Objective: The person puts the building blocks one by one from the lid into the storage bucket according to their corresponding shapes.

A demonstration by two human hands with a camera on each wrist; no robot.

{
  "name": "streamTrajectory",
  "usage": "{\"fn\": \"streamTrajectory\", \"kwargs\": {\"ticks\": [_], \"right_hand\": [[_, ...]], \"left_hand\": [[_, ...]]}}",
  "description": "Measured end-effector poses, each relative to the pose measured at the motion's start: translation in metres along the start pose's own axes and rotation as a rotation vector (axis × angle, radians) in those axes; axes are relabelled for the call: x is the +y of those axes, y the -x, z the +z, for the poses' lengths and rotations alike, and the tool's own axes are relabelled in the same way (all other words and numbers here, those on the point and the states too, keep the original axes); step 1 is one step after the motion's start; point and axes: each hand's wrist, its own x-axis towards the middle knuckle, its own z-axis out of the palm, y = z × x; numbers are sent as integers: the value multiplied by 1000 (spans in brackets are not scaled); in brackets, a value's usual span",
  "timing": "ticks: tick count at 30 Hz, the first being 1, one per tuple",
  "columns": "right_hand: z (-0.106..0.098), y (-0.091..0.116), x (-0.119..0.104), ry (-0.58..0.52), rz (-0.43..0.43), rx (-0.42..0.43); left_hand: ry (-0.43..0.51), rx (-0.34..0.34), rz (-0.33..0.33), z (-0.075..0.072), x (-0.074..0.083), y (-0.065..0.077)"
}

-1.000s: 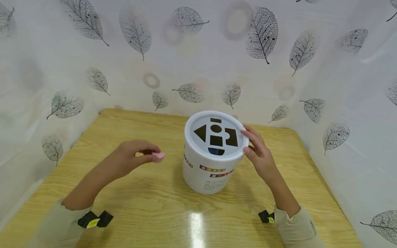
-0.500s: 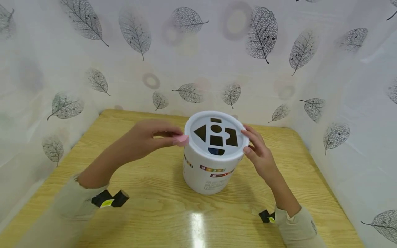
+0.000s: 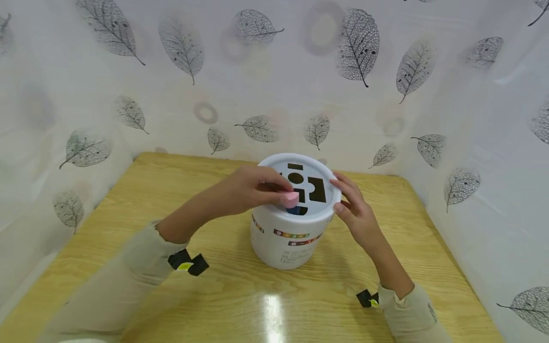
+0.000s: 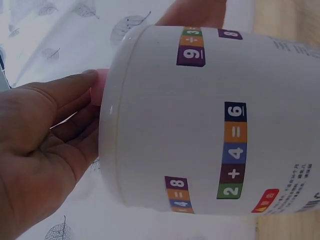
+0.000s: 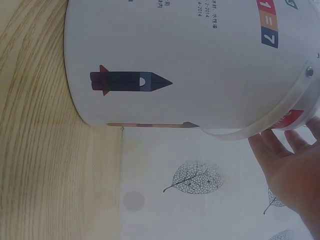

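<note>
A white bucket (image 3: 276,245) stands upright on the table, its lid (image 3: 315,170) cut with variously shaped holes. Above the front of that lid, my left hand (image 3: 246,194) pinches a small pink half-round block (image 3: 290,199) between thumb and fingers. In the head view the block overlaps the square hole and sits just above the half-round hole (image 3: 301,210); my hand hides most of the triangular one. From the left wrist, the pink block (image 4: 99,87) shows right at the lid's edge. My right hand (image 3: 358,214) rests its fingertips and thumb against the rim on the right side.
The wooden table (image 3: 206,300) ends at a pale leaf-printed sheet (image 3: 274,85) behind and at both sides. A clear plastic handle (image 5: 235,135) hangs along the bucket's side in the right wrist view. Black wrist devices (image 3: 188,263) sit at the cuffs.
My left hand has carried the pink block rightward from left of the bucket, past its rim, to over the lid. My right hand and the bucket have stayed in place.
</note>
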Motion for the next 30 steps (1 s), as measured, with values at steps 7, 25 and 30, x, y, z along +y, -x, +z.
{"fn": "streamTrajectory", "kwargs": {"ticks": [7,25,30], "right_hand": [[-1,1,1,9,3,8],[1,-1,2,-2,4,7],[1,-1,1,0,-3,4]], "left_hand": [[-26,-50,-16,10,6,-8],[-65,-54,-7,13,12,-7],[-62,-9,-10,11,6,-2]]}}
